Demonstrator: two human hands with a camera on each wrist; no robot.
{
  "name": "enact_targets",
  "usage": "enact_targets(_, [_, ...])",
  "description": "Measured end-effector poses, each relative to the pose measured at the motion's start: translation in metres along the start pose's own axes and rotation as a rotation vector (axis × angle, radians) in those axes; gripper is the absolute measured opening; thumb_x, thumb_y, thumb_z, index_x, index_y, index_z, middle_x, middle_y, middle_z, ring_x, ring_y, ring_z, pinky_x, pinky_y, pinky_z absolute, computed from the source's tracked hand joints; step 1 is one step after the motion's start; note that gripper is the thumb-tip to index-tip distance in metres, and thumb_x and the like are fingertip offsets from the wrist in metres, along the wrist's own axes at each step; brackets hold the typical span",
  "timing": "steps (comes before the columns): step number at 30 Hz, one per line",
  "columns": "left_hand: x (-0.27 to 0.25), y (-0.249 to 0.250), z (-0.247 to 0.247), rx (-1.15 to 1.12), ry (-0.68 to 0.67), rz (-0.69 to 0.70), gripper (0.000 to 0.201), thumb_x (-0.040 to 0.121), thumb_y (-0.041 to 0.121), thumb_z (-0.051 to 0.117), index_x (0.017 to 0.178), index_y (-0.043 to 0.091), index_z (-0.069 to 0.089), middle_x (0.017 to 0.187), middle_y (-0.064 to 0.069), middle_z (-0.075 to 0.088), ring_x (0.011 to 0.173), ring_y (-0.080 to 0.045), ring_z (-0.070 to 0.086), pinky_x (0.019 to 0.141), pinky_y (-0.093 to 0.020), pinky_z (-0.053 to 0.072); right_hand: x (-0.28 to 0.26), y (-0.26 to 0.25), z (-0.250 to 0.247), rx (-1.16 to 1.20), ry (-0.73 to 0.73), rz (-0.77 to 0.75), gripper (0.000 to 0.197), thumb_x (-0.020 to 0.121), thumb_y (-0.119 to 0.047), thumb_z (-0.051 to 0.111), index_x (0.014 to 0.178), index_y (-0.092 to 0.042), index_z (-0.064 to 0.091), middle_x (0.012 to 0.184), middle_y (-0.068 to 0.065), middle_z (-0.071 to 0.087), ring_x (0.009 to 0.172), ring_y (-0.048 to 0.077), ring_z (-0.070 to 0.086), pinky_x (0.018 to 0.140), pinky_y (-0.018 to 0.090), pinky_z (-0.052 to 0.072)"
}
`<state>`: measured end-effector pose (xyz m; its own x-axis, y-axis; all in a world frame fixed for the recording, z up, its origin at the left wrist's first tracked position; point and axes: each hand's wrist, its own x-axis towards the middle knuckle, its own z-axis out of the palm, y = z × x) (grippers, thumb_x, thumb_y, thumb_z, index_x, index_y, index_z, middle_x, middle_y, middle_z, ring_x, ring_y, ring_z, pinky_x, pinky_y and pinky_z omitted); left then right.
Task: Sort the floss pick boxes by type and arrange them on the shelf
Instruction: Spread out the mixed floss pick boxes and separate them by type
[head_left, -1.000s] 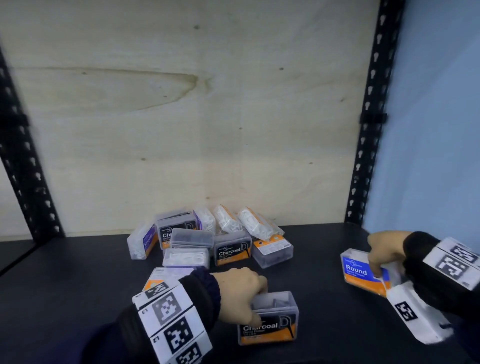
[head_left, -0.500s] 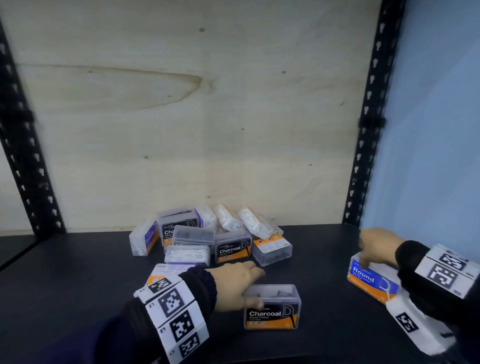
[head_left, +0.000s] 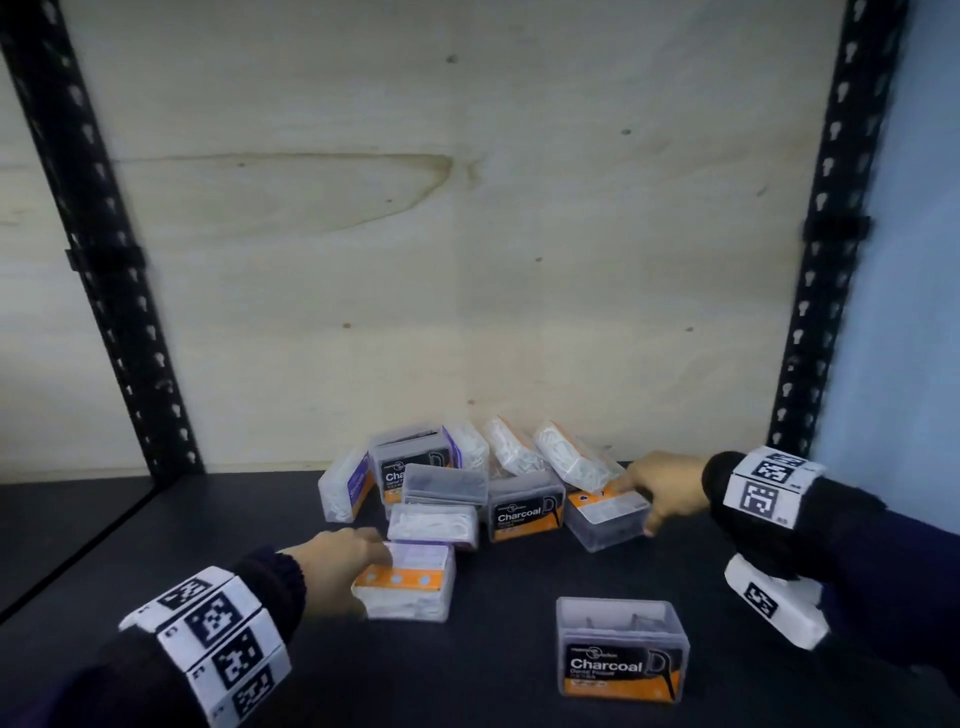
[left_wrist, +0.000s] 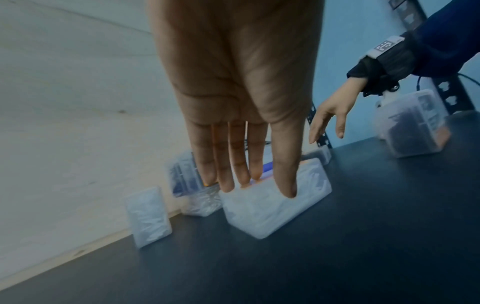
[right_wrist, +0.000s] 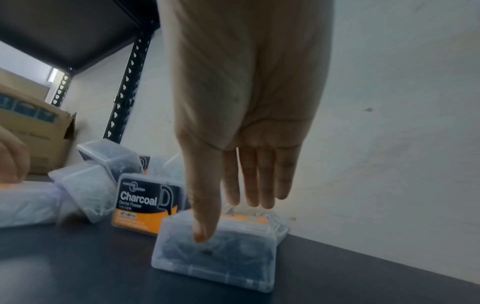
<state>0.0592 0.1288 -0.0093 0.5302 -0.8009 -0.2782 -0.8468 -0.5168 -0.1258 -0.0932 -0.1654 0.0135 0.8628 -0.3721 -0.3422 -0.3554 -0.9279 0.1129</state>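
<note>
Several floss pick boxes lie in a pile (head_left: 457, 478) at the back of the black shelf (head_left: 208, 597). My left hand (head_left: 371, 574) (left_wrist: 259, 189) reaches over a white-pick box (head_left: 415, 592) (left_wrist: 272, 207) with an orange label; its fingers are straight on top and the thumb touches the near face. My right hand (head_left: 636, 506) (right_wrist: 228, 220) spans a clear dark-pick box (head_left: 602, 525) (right_wrist: 221, 261) at the pile's right edge, fingers straight and thumb on its front. One Charcoal box (head_left: 621, 654) (left_wrist: 413, 127) stands alone near the front, touched by neither hand.
A plywood back panel (head_left: 467, 260) closes the shelf behind the pile. Black perforated uprights (head_left: 119, 291) (head_left: 815, 291) stand at both sides. A cardboard carton (right_wrist: 33, 131) sits beyond the left upright. Another Charcoal box (right_wrist: 145, 203) stands beside the right hand's box.
My left hand let go of the Charcoal box at the front and moved back-left onto the white-pick box. My right hand left the blue Round box and reached left to the pile.
</note>
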Motion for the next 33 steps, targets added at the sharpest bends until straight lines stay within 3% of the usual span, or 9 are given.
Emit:
enact_targets(4, [0.006, -0.004, 0.002, -0.043, -0.01, -0.004, 0.067, 0.082, 0.025, 0.064, 0.141, 0.02, 0.034, 0.144, 0.002, 0.035, 0.132, -0.018, 0.04, 0.108, -0.03, 0.036, 0.013, -0.003, 0.003, -0.023, -0.016, 0.029, 0.067, 0.078, -0.028, 0.071, 0.135, -0.01, 0.043, 0.133, 0.01, 0.053, 0.12, 0.027, 0.052, 0.102, 0.034, 0.043])
enact_targets(7, [0.011, -0.001, 0.001, -0.039, -0.004, -0.002, 0.07, 0.083, 0.025, 0.064, 0.143, 0.019, 0.03, 0.144, 0.0, 0.034, 0.132, -0.02, 0.04, 0.109, -0.031, 0.036, 0.018, -0.006, 0.005, -0.061, -0.036, 0.031, 0.071, 0.078, -0.028, 0.072, 0.138, -0.01, 0.038, 0.137, 0.01, 0.05, 0.124, 0.027, 0.05, 0.102, 0.032, 0.042])
enact_targets(13, [0.011, 0.003, -0.005, 0.034, -0.018, 0.024, 0.054, 0.087, 0.025, 0.06, 0.138, 0.017, 0.042, 0.137, -0.005, 0.043, 0.127, -0.023, 0.044, 0.105, -0.032, 0.036, 0.021, -0.006, 0.004, -0.059, -0.001, -0.03, 0.082, 0.076, -0.02, 0.074, 0.144, -0.013, 0.028, 0.142, 0.008, 0.045, 0.129, 0.025, 0.046, 0.103, 0.029, 0.038])
enact_targets(16, [0.01, 0.004, -0.005, 0.071, -0.026, 0.032, 0.046, 0.09, 0.023, 0.056, 0.133, 0.014, 0.047, 0.133, -0.008, 0.047, 0.123, -0.026, 0.047, 0.1, -0.033, 0.038, 0.02, -0.003, 0.004, -0.046, -0.02, -0.037, 0.079, 0.075, -0.029, 0.075, 0.141, -0.013, 0.034, 0.139, 0.007, 0.048, 0.126, 0.024, 0.047, 0.105, 0.03, 0.04])
enact_targets(18, [0.01, 0.003, -0.005, 0.081, -0.023, 0.041, 0.041, 0.091, 0.021, 0.054, 0.131, 0.013, 0.05, 0.132, -0.009, 0.048, 0.123, -0.026, 0.047, 0.1, -0.034, 0.038, 0.02, -0.001, 0.006, -0.063, -0.04, -0.029, 0.067, 0.073, -0.035, 0.075, 0.13, -0.014, 0.046, 0.125, 0.004, 0.053, 0.112, 0.021, 0.052, 0.093, 0.029, 0.044])
enact_targets(21, [0.011, 0.001, -0.006, 0.069, -0.014, 0.061, 0.039, 0.092, 0.02, 0.053, 0.13, 0.014, 0.051, 0.134, -0.008, 0.048, 0.124, -0.024, 0.046, 0.101, -0.032, 0.037, 0.016, 0.003, 0.007, -0.029, -0.04, -0.05, 0.05, 0.072, -0.037, 0.075, 0.112, -0.02, 0.05, 0.106, -0.001, 0.049, 0.094, 0.014, 0.046, 0.074, 0.025, 0.039])
enact_targets(26, [0.013, -0.001, -0.002, 0.055, -0.018, 0.066, 0.054, 0.085, 0.031, 0.062, 0.133, 0.014, 0.046, 0.138, -0.005, 0.042, 0.127, -0.023, 0.044, 0.105, -0.034, 0.038, 0.011, 0.007, 0.004, 0.023, -0.092, -0.049, 0.055, 0.078, -0.035, 0.071, 0.126, -0.011, 0.056, 0.118, 0.007, 0.063, 0.092, 0.012, 0.048, 0.08, 0.024, 0.038])
enact_targets(31, [0.015, 0.002, -0.003, 0.117, -0.031, 0.066, 0.036, 0.088, 0.025, 0.059, 0.119, 0.007, 0.055, 0.126, -0.011, 0.055, 0.115, -0.027, 0.054, 0.098, -0.037, 0.045, 0.007, 0.01, 0.001, 0.073, -0.133, -0.027, 0.053, 0.082, -0.029, 0.068, 0.129, -0.01, 0.054, 0.128, 0.009, 0.061, 0.108, 0.021, 0.057, 0.092, 0.026, 0.042])
enact_targets(33, [0.014, 0.003, -0.006, 0.149, -0.056, 0.07, 0.035, 0.089, 0.023, 0.057, 0.118, 0.004, 0.056, 0.122, -0.015, 0.058, 0.112, -0.029, 0.055, 0.094, -0.037, 0.045, 0.005, 0.012, 0.001, 0.102, -0.146, -0.015, 0.05, 0.084, -0.027, 0.066, 0.128, -0.007, 0.055, 0.129, 0.011, 0.06, 0.108, 0.021, 0.057, 0.09, 0.024, 0.04])
